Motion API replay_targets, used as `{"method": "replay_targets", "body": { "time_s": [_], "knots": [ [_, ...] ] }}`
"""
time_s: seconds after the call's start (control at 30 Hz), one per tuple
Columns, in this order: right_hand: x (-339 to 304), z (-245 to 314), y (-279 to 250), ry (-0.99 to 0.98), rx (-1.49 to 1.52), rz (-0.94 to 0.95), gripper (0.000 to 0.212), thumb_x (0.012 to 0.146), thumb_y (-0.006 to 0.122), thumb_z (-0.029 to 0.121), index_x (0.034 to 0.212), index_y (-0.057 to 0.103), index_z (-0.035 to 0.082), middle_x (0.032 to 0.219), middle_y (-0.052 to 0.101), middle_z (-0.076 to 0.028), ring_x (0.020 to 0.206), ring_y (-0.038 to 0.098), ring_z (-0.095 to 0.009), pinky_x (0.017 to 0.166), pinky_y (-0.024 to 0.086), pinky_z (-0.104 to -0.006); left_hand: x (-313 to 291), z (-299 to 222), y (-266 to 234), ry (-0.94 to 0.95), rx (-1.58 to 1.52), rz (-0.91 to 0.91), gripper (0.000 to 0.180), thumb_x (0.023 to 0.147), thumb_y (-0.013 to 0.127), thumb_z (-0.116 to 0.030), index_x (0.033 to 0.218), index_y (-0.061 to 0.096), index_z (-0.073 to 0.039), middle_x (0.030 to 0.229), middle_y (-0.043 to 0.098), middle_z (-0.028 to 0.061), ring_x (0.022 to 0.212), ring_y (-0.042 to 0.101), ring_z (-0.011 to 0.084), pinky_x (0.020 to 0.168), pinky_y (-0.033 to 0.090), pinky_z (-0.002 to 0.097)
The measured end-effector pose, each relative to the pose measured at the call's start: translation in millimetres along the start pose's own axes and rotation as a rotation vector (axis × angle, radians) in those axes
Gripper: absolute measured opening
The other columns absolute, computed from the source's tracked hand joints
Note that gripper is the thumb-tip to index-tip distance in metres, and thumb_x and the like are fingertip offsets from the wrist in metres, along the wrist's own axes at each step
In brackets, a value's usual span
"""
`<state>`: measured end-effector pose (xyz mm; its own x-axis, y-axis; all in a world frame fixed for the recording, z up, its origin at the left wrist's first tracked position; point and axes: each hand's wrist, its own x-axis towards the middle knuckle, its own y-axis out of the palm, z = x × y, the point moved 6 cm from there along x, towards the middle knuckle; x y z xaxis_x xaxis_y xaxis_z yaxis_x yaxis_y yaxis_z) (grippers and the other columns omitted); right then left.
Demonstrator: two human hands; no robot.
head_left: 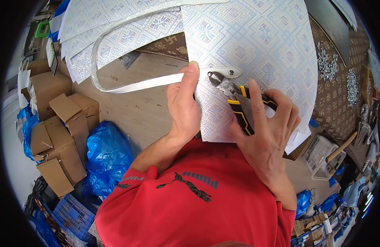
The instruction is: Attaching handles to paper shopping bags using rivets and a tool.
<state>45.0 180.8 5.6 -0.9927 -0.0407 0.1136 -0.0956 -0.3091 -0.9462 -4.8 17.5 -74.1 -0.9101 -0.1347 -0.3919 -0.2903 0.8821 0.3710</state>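
A long white strap (144, 83) curves in a loop from the far side, and its rounded end lies over patterned pale sheet material (249, 45). My left hand (184, 105) is closed on this strap near that end, thumb on top. In my right hand (268, 129) are diagonal-cutting pliers (226, 86) with black and yellow handles, spread somewhat apart. The pliers' jaws rest at the strap's end, by a dark hole or fitting (231, 72). A small dark spot shows at the jaw tip; I cannot tell what it is.
Piles of small shiny metal pieces (328, 61) lie on a brown patterned cloth (332, 96) at the right. A white plastic basket (320, 154) stands below it, with a wooden handle (341, 147) across. Cardboard boxes (60, 142), a blue bag (107, 152) and a blue crate (72, 216) fill the left.
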Motion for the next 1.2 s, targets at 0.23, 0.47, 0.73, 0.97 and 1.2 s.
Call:
{"method": "replay_targets", "body": {
  "time_s": [0.23, 0.47, 0.73, 0.97, 1.2],
  "knots": [
    [-7, 8, 12, 0.080, 0.021, -0.017, 0.077, 0.067, 0.086, 0.019, 0.141, 0.064, 0.016, 0.124, 0.054, -0.011, 0.115, 0.051, -0.032, 0.099, 0.037, -0.0465, 5, 7, -5, 0.131, 0.145, 0.007, 0.036, 0.111, 0.051, -0.032, 0.099, 0.065, -0.002, 0.079, 0.049, -0.0080, 0.073, 0.036, 0.0017, 0.062, 0.030, 0.0226],
    [-5, 7, 13, 0.103, 0.081, -0.016, 0.076, 0.067, 0.084, 0.014, 0.140, 0.065, 0.014, 0.122, 0.056, -0.013, 0.112, 0.053, -0.033, 0.099, 0.041, -0.0455, 5, 11, -12, 0.166, 0.244, 0.020, 0.037, 0.112, 0.047, -0.032, 0.098, 0.063, -0.001, 0.074, 0.045, -0.0088, 0.070, 0.034, 0.0024, 0.058, 0.027, 0.0231],
    [1, 3, 5, 0.123, 0.178, 0.044, 0.074, 0.068, 0.083, 0.012, 0.139, 0.065, 0.012, 0.121, 0.057, -0.013, 0.112, 0.054, -0.033, 0.098, 0.043, -0.0450, 9, 16, -15, 0.274, 0.308, 0.071, 0.039, 0.114, 0.043, -0.030, 0.099, 0.062, 0.000, 0.077, 0.046, -0.0058, 0.073, 0.036, 0.0046, 0.061, 0.031, 0.0249],
    [-7, 14, 12, 0.116, 0.034, -0.021, 0.072, 0.068, 0.084, 0.014, 0.139, 0.066, 0.014, 0.121, 0.056, -0.013, 0.111, 0.054, -0.033, 0.096, 0.043, -0.0469, 7, 12, -6, 0.302, 0.309, 0.089, 0.039, 0.114, 0.042, -0.030, 0.100, 0.061, 0.001, 0.079, 0.051, -0.0031, 0.075, 0.040, 0.0057, 0.064, 0.035, 0.0256],
    [-12, 18, 27, 0.139, 0.028, -0.128, 0.071, 0.070, 0.084, 0.019, 0.139, 0.067, 0.016, 0.119, 0.057, -0.012, 0.109, 0.054, -0.033, 0.095, 0.043, -0.0471, -1, 15, 4, 0.198, 0.193, 0.082, 0.036, 0.113, 0.043, -0.029, 0.111, 0.061, 0.002, 0.094, 0.065, 0.0042, 0.084, 0.053, 0.0074, 0.075, 0.045, 0.0258]
  ]
}}
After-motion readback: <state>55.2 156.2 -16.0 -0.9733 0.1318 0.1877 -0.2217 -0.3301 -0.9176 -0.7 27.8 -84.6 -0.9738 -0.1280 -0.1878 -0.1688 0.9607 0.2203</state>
